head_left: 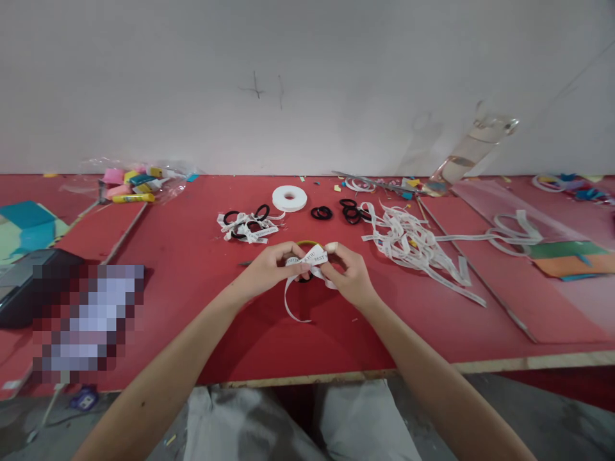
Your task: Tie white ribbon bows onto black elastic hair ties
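Both hands meet over the middle of the red table, fingers pinched on a white printed ribbon point(314, 257) formed into a bow. My left hand point(271, 266) grips the bow's left side, and one ribbon tail curls down below it. On the right side, my right hand point(349, 272) pinches a loop between thumb and fingers. Part of a black hair tie shows under the bow, mostly hidden by the fingers. Just beyond the hands lies something thin and yellow, partly covered. Farther left rest black hair ties with ribbon bows point(247, 224).
A roll of white tape point(289, 198) lies beyond the hands, near loose black hair ties point(321, 212). Tangled ribbon strips point(408, 240) spread to the right. A clear bottle point(473, 153) leans on the wall by scissors point(384, 184). A blurred phone-like device point(91, 320) sits left.
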